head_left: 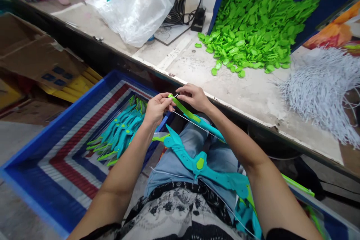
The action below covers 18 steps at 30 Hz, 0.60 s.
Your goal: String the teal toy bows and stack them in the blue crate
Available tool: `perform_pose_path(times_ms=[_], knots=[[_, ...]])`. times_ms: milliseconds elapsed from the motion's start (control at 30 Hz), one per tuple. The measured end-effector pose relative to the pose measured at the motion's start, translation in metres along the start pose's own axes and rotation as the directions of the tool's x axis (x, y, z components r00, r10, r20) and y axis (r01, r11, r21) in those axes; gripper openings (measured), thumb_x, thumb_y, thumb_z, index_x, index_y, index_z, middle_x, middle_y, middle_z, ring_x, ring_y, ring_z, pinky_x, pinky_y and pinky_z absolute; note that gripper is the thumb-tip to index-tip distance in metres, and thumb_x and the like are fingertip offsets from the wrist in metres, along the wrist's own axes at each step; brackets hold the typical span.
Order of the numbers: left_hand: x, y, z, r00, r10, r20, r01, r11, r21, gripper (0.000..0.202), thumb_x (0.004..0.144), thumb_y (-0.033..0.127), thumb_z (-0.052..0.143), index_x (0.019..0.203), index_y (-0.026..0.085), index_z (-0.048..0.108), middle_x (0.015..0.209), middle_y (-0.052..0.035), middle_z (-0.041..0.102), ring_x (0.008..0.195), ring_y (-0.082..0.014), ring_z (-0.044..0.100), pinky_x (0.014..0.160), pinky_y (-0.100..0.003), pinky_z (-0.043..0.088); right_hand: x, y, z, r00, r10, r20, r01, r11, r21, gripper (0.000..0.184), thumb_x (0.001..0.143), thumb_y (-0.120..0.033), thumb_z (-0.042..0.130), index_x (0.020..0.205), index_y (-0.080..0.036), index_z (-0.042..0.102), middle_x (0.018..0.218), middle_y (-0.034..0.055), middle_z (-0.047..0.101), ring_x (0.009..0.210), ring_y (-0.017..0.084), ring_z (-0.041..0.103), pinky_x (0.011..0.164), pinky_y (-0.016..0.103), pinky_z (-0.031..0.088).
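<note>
My left hand point(159, 108) pinches the lime-green tip of a teal toy bow limb point(185, 111) in front of my knees. At that tip my right hand point(194, 97) has its fingers closed on the end of a white string point(194, 122), which runs down along the limb. My right forearm hides the limb's other end. Across my lap lies a second teal toy bow point(200, 165) with a green centre piece. Whether the two are joined cannot be seen.
A blue crate point(25, 195) at my left holds several finished-looking toy bows point(120, 129). On the workbench point(225, 101) are a heap of green plastic pieces point(253, 33), a bundle of white strings point(323, 90), a fan point(176, 7) and a clear plastic bag point(137, 11).
</note>
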<state>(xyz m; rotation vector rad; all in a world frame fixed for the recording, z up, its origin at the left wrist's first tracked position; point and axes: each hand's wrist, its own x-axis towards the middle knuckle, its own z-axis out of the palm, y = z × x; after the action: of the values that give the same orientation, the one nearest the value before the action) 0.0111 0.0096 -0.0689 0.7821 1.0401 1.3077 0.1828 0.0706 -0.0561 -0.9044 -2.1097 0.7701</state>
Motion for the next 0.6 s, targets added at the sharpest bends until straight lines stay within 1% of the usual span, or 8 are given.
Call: perform_pose_path(times_ms=[100, 233, 333, 400, 433, 500, 567, 600], knots=[[-0.003, 0.001, -0.003, 1.000, -0.006, -0.002, 0.006, 1.000, 0.006, 0.044, 0.061, 0.035, 0.080, 0.091, 0.011, 0.058, 0.061, -0.0024, 0.067, 0.043, -0.0081, 0.055, 0.051, -0.022, 0.049, 0.014, -0.004, 0.007, 0.998, -0.041, 0.054, 0.039, 0.999, 0.032, 0.006, 0.080, -0.019, 0.063, 0.076, -0.017, 0.067, 0.073, 0.0000, 0.059, 0.066, 0.010, 0.052, 0.064, 0.024, 0.042], [-0.007, 0.000, -0.006, 0.999, -0.048, 0.022, 0.046, 0.995, 0.083, 0.045, 0.064, 0.043, 0.077, 0.091, 0.015, 0.054, 0.058, 0.0006, 0.064, 0.041, -0.0105, 0.055, 0.046, -0.022, 0.045, 0.007, -0.012, 0.019, 0.994, -0.084, 0.064, 0.084, 0.996, -0.007, 0.010, 0.082, -0.020, 0.058, 0.073, -0.017, 0.060, 0.071, -0.0001, 0.056, 0.065, 0.011, 0.049, 0.062, 0.025, 0.038], [-0.010, -0.006, -0.012, 0.997, -0.071, -0.019, 0.074, 0.967, 0.243, 0.037, 0.070, 0.044, 0.070, 0.090, 0.019, 0.052, 0.056, 0.0030, 0.061, 0.043, -0.0124, 0.057, 0.042, -0.021, 0.041, 0.009, -0.007, 0.028, 0.999, -0.037, -0.001, 0.037, 0.999, -0.002, 0.012, 0.082, -0.021, 0.055, 0.072, -0.018, 0.058, 0.070, -0.0003, 0.055, 0.065, 0.012, 0.048, 0.063, 0.026, 0.037], [-0.013, -0.012, -0.014, 0.996, 0.033, -0.087, 0.003, 0.926, 0.378, 0.027, 0.072, 0.038, 0.067, 0.085, 0.019, 0.054, 0.064, 0.0013, 0.063, 0.051, -0.0119, 0.059, 0.048, -0.021, 0.042, 0.023, 0.008, 0.021, 0.988, 0.060, -0.139, -0.059, 0.998, 0.016, 0.011, 0.080, -0.019, 0.057, 0.069, -0.018, 0.058, 0.068, -0.0005, 0.055, 0.065, 0.012, 0.049, 0.064, 0.026, 0.037], [-0.015, -0.016, -0.014, 0.986, 0.120, -0.116, -0.058, 0.899, 0.434, 0.020, 0.073, 0.033, 0.066, 0.083, 0.019, 0.055, 0.071, -0.0001, 0.064, 0.057, -0.0116, 0.060, 0.052, -0.022, 0.044, 0.033, 0.017, 0.013, 0.958, 0.130, -0.255, -0.125, 0.992, 0.033, 0.010, 0.077, -0.017, 0.059, 0.067, -0.018, 0.058, 0.066, -0.0006, 0.054, 0.065, 0.013, 0.049, 0.064, 0.027, 0.037], [-0.018, -0.022, -0.011, 0.948, 0.297, -0.117, -0.202, 0.841, 0.502, 0.011, 0.075, 0.024, 0.060, 0.085, 0.019, 0.058, 0.085, -0.0020, 0.066, 0.069, -0.0115, 0.061, 0.063, -0.024, 0.046, 0.055, 0.034, -0.009, 0.826, 0.252, -0.505, -0.245, 0.966, 0.081, 0.012, 0.072, -0.012, 0.062, 0.063, -0.017, 0.055, 0.064, -0.0003, 0.053, 0.065, 0.013, 0.047, 0.066, 0.028, 0.037], [-0.019, -0.023, -0.004, 0.922, 0.387, -0.028, -0.319, 0.797, 0.513, 0.013, 0.077, 0.020, 0.054, 0.086, 0.020, 0.062, 0.090, -0.0028, 0.065, 0.079, -0.0132, 0.060, 0.073, -0.026, 0.046, 0.069, 0.038, -0.028, 0.673, 0.296, -0.677, -0.295, 0.948, 0.122, 0.011, 0.074, -0.011, 0.059, 0.065, -0.016, 0.053, 0.066, 0.0004, 0.051, 0.066, 0.013, 0.045, 0.069, 0.030, 0.036], [-0.018, -0.021, -0.001, 0.921, 0.389, 0.026, -0.348, 0.790, 0.504, 0.014, 0.077, 0.020, 0.053, 0.084, 0.020, 0.065, 0.089, -0.0031, 0.065, 0.082, -0.0143, 0.059, 0.076, -0.027, 0.046, 0.070, 0.033, -0.032, 0.636, 0.288, -0.716, -0.286, 0.950, 0.127, 0.009, 0.077, -0.013, 0.057, 0.069, -0.016, 0.053, 0.069, 0.0009, 0.051, 0.067, 0.013, 0.045, 0.070, 0.030, 0.037]])
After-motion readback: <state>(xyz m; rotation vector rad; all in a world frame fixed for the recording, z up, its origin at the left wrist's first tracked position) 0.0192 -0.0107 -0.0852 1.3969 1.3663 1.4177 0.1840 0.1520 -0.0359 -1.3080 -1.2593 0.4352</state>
